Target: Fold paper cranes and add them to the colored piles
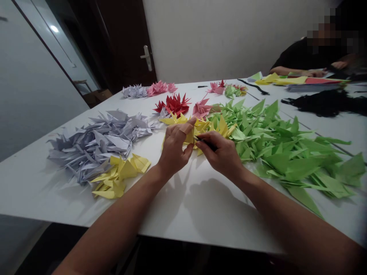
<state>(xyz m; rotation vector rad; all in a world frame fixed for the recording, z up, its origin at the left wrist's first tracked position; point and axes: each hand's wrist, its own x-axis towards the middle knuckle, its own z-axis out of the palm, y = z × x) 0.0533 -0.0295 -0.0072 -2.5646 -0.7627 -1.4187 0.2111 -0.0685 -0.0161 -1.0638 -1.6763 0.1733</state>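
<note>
Over the worktop (31,179), between one lilac heap (100,141) and one green heap (286,145), your left hand (174,147) pinches one yellow folded paper (188,138) while your right hand (222,151) grips one dark tool (208,143) (mostly hidden, possibly tweezers).

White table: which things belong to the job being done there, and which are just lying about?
Seem part of the job:
left hand, holding yellow folded paper
right hand, gripping a thin dark tool

Just lying about, unheld:
pale lilac pointed paper pile
green pointed paper pile
red spiky paper cluster
black stringy bundle
</note>
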